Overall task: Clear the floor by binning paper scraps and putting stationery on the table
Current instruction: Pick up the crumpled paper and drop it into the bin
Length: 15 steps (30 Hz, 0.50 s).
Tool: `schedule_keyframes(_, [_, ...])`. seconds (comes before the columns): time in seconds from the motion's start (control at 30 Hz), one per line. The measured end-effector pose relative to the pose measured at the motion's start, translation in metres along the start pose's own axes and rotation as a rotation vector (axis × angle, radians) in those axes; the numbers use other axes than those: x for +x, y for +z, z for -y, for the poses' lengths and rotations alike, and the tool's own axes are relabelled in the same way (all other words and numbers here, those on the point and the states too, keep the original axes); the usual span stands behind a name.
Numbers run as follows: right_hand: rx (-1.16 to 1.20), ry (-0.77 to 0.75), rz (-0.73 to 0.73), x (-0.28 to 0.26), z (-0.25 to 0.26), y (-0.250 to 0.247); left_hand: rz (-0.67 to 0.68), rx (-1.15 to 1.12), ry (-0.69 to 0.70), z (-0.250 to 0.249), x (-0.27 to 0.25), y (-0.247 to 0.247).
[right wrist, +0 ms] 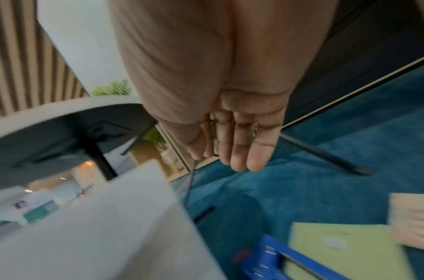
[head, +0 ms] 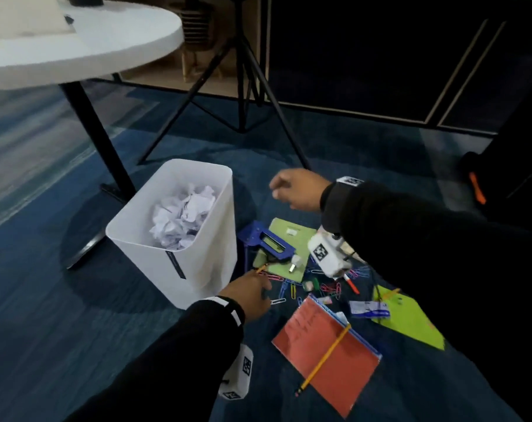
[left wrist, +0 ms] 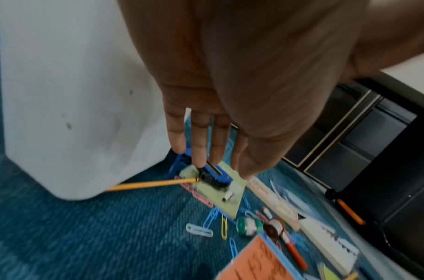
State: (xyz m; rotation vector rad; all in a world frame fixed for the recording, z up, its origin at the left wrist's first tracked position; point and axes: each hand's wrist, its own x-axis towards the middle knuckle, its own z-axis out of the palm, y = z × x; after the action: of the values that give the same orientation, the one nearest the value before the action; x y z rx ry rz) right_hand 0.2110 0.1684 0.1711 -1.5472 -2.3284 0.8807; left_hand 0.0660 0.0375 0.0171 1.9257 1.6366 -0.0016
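Observation:
A white bin stands on the blue carpet with crumpled paper scraps inside. Right of it lies a heap of stationery: a blue stapler on a green notebook, several coloured paper clips, an orange pen and a red notebook with a pencil across it. My left hand reaches down with straight fingers, their tips just above the end of a second yellow pencil by the bin's base. My right hand hovers empty, fingers straight, beside the bin's rim.
A round white table on black legs stands at the back left, behind the bin. A black tripod spreads its legs behind the heap. A lime-green sheet lies at the right, near a dark bag with an orange strap.

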Motion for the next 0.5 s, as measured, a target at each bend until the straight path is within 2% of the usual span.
schedule_keyframes(0.13, [-0.194,0.171,0.129,-0.052,-0.101,0.024,0.083,0.033,0.034,-0.008,0.010,0.031])
schedule_keyframes(0.27, [-0.210,0.366,0.290,-0.104,-0.182,0.069,0.119,0.019,0.028,-0.017,0.017,0.062])
schedule_keyframes(0.4, [-0.311,0.395,0.440,-0.134,-0.226,0.115,0.103,0.015,0.064,-0.030,0.024,0.082])
schedule_keyframes(0.5, [-0.287,0.331,0.431,-0.131,-0.234,0.136,0.086,0.060,0.093,-0.042,0.031,0.085])
